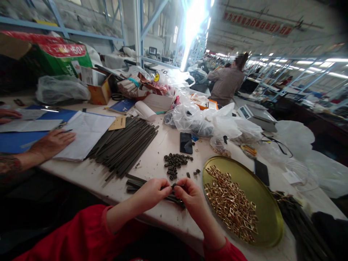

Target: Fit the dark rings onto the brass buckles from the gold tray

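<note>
Red sleeves reach in over the near edge of the table. Close on the right stands a round tray of gold buckles, bounding the right hand's outer side. Leftward lies a pile of dark strips, slanting away and to the right. Left hand and right hand meet fingertip to fingertip, both pinching a small dark piece, mostly covered; its long axis I cannot tell. Beneath them, shorter strips run roughly along the near edge. Dark loops lie straight beyond, neither hand clearly nearer; stray ones sit by the right. Bare tabletop opens between loops and pile.
</note>
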`<state>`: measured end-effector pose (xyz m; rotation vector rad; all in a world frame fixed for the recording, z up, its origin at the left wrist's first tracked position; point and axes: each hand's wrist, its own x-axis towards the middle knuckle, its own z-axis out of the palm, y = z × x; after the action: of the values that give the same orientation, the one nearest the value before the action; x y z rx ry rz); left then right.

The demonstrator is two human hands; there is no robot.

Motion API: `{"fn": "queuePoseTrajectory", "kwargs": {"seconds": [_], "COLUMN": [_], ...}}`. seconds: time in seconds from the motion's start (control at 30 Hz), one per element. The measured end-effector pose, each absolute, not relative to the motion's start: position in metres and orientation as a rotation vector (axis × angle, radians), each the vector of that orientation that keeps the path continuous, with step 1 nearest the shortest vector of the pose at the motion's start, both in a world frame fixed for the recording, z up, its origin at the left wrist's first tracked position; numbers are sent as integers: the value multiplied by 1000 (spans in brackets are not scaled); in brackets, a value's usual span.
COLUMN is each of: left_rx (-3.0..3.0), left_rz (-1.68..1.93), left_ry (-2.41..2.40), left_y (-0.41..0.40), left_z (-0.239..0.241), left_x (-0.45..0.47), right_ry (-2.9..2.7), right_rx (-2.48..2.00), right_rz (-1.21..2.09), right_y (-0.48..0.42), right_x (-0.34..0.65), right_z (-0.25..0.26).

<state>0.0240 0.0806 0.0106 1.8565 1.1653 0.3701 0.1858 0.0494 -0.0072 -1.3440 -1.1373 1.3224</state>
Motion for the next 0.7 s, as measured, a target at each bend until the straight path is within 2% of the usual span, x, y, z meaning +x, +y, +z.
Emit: {"fn": "queuePoseTrajectory", "kwargs": {"seconds": [0.17,0.4,0.7], "left_rx": [1907,1914,1866], "left_rz": [350,375,507], "left_ry": [1197,1250,1280], "left_y": [74,64,49], "left_z": [12,7,12], "left_x": [21,16,19], "right_ry": [-991,-947,-800], "right_rx": [-1316,-1297,-1241], "right_rz": [1435,1372,1443], "right_y": [45,33,27], "right_x": [182,170,158], "right_z": [-8,-20,-27]}}
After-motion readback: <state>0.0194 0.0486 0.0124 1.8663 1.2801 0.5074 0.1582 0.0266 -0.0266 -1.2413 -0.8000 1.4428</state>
